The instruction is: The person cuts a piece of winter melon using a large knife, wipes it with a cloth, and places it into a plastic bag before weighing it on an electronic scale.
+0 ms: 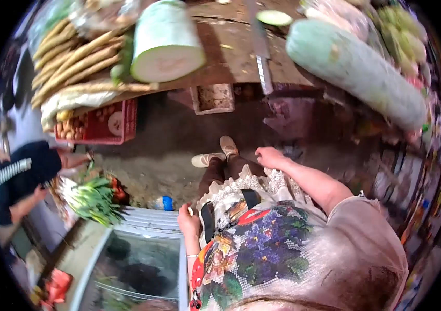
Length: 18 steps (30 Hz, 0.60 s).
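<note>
Over the tabletop (230, 58) edge juts a knife (261, 46), probably stiff, best held by its near end; our right hand (270, 157) hangs loosely open; our left hand (188, 222), we cannot tell.

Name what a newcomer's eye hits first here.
Probably the long pale-green gourd at the right of the table, and the thick cut gourd toward the left, its pale face showing. Between them lies a knife, one end poking past the near edge.
</note>
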Motion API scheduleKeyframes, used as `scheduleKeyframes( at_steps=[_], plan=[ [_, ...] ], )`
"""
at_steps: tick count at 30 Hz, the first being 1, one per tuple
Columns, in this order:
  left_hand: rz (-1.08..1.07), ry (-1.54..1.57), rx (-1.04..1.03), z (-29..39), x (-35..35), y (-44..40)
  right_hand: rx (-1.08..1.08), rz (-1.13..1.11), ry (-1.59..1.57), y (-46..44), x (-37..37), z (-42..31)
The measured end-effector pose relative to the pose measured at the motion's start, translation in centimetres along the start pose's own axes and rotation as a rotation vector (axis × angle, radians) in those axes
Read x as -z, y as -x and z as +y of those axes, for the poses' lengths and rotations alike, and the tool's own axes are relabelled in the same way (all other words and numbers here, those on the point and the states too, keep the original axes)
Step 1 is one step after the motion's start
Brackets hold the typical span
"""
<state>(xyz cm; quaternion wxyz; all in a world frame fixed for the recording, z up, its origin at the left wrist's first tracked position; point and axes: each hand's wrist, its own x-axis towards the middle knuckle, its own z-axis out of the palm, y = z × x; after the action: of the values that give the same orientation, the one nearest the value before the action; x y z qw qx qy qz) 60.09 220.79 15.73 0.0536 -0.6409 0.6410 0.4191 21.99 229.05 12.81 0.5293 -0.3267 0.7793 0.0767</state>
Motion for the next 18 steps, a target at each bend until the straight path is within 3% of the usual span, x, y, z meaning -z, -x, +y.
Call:
scheduleKeyframes(
  at_steps=[8,10,14,18],
  plan=[
    [-0.233,-0.214,-0.302,6.5,0.2,-4.6,-0.181,0.092,-0.333,4.2,-2.7,6.5],
    [-0.244,-0.216,-0.495,7.1,0.0,-5.5,-0.250,0.120,-0.410,5.3,-3.6,7.6],
    [-0.400,-0.365,-0.644,8.4,0.7,-7.4,-0.296,0.163,-0.583,6.3,-9.9,9.0],
    [-0.456,-0.484,-0.634,10.3,1.2,-8.2,-0.347,0.289,-0.695,7.6,-15.8,9.3]
  ],
)
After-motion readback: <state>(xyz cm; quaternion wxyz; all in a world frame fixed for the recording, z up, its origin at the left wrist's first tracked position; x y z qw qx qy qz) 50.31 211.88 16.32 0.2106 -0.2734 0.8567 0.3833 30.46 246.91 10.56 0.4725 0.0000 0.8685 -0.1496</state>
